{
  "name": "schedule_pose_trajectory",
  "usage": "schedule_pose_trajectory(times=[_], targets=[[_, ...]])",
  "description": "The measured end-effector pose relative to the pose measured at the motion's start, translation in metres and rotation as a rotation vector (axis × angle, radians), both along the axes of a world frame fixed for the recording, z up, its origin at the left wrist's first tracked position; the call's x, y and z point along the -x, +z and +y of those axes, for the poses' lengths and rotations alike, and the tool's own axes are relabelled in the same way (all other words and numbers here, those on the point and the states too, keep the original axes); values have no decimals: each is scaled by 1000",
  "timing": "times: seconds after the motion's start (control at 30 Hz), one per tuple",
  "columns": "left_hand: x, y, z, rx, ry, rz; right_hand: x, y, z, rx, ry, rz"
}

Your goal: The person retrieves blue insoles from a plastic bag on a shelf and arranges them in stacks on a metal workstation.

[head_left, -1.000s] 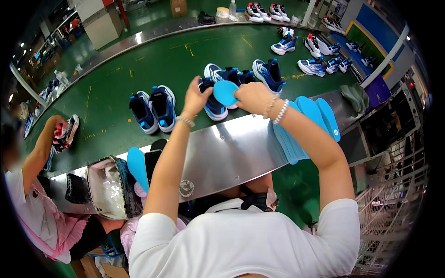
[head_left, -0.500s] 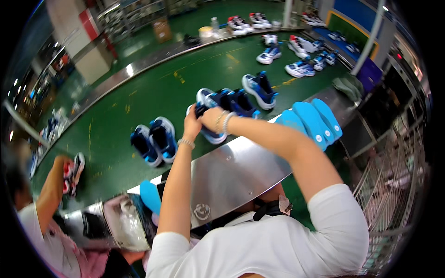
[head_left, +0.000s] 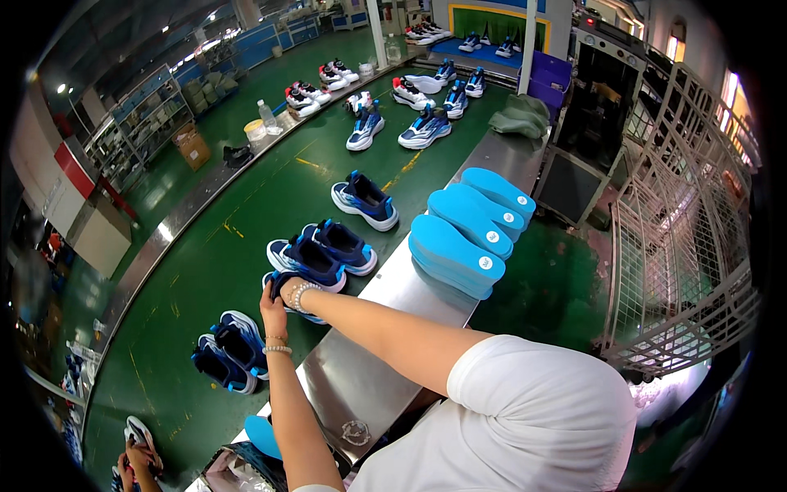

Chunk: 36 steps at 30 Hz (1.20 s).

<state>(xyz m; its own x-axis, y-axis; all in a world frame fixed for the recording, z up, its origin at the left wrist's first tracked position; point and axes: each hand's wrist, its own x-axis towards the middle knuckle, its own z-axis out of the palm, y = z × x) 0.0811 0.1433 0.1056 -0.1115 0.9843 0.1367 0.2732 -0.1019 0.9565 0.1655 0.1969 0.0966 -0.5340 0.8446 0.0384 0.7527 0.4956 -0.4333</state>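
A dark blue sneaker with a white sole [head_left: 310,316] is on the green work surface, with both my hands at it. My left hand [head_left: 271,310] grips its near left side, fingers closed on the upper. At the shoe's opening is my right hand [head_left: 290,292], its fingers hidden in or behind the dark upper. Just beyond stand blue sneakers, one [head_left: 308,263] close against the held shoe and another [head_left: 343,246] behind it. A single sneaker [head_left: 365,201] sits farther off. To the left, a pair of blue sneakers [head_left: 232,351] stands side by side.
Stacks of bright blue insoles [head_left: 456,254] lie on the metal ledge [head_left: 361,385] to my right. More sneakers [head_left: 425,128] stand at the far end. A wire rack [head_left: 664,271] is at the right. At lower left a co-worker's hands [head_left: 136,461] hold a shoe.
My view has swung to the right, so the scene shifts left and more insoles and rack show. Both hands stay at the same sneaker; the right seems further into its opening.
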Motion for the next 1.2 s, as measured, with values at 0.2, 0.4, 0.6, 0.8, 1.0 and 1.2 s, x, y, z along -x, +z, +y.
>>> schedule_pose_trajectory(times=[0.2,0.4,0.6,0.8,1.0,1.2], targets=[[9,-12,1,-83,84,-30,10,0,-7,116,18,-87],[53,-10,-1,-20,115,-28,4,61,-55,340,129,-98],[-17,56,-53,-278,226,562,-99,11,-128,-50,-140,755],[-34,45,5,372,-142,1134,-135,-5,-146,267,-126,833],[-35,7,42,487,-200,1550,-155,5,-165,497,-37,754],[4,-32,36,276,2,1454,-207,99,-190,508,145,779]])
